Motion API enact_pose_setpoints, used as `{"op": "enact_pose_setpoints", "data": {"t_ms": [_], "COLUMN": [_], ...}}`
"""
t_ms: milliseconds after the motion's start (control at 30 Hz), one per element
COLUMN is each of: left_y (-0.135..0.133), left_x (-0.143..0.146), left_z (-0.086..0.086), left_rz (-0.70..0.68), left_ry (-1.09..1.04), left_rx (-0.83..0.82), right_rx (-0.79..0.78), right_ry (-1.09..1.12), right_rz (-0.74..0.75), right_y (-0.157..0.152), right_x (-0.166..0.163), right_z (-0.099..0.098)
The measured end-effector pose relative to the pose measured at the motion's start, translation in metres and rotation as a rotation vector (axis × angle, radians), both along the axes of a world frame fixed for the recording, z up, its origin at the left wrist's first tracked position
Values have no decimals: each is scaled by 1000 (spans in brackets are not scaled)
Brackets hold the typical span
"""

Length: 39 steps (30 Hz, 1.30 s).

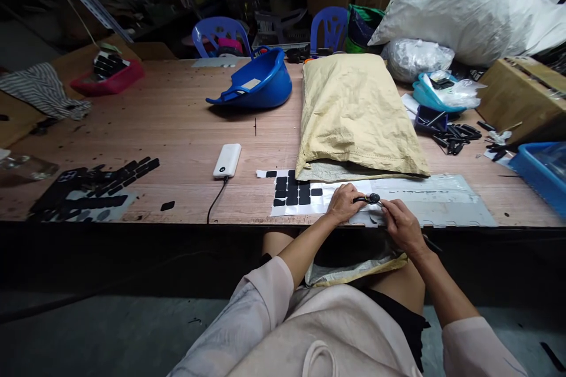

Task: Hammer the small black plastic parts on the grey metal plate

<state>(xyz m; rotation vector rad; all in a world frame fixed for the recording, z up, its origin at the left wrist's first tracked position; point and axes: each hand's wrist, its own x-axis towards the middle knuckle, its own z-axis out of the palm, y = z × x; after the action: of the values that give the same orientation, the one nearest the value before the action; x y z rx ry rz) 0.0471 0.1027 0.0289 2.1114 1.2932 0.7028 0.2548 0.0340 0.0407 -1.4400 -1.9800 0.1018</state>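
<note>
My left hand and my right hand meet at the near table edge, both closed on a small black part held between them. Just left of them lies a white sheet carrying several black square pads. Under my hands a clear plastic sheet lies flat on the wooden table. A tan sack rests right behind my hands. Another sack sits open on my lap.
A white power bank with a cable lies left of the pads. Black pieces are spread at the near left. A blue basin, a red tray, a cardboard box, a blue bin and white bags ring the table.
</note>
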Motion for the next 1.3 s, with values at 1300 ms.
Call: {"op": "enact_pose_setpoints", "data": {"t_ms": [1300], "left_y": [-12], "left_x": [-6], "left_z": [4], "left_rz": [-26], "left_ry": [24], "left_rx": [129], "right_rx": [67], "right_ry": [-276], "right_rz": [-200], "right_y": [59], "right_x": [53], "right_z": [-19]}}
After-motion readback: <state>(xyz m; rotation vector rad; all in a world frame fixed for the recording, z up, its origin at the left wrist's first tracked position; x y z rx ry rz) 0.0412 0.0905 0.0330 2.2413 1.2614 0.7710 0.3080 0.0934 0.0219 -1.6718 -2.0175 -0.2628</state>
